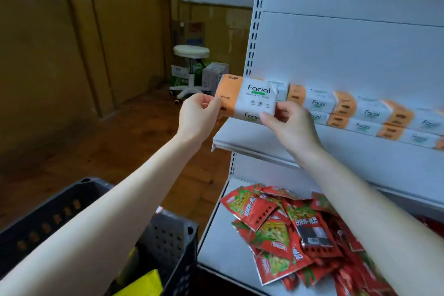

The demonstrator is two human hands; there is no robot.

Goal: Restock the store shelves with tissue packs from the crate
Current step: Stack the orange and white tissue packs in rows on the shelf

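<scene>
Head view: left hand [200, 113] and right hand [286, 119] each pinch an end of the tissue pack [247, 98], level over the shelf's [230, 134] left end so it extends the stocked row [367, 115].

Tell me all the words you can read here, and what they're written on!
"Facial": front of the tissue pack, pinched by the left hand and right hand.
"Facia": its lower edge; the right hand hides the rest.
"Facial": several stacked tissue packs on the shelf.
Small print under "Facial" and on the orange end: too blurred to read.
Characters on the red snack packets: too blurred to read.
</scene>
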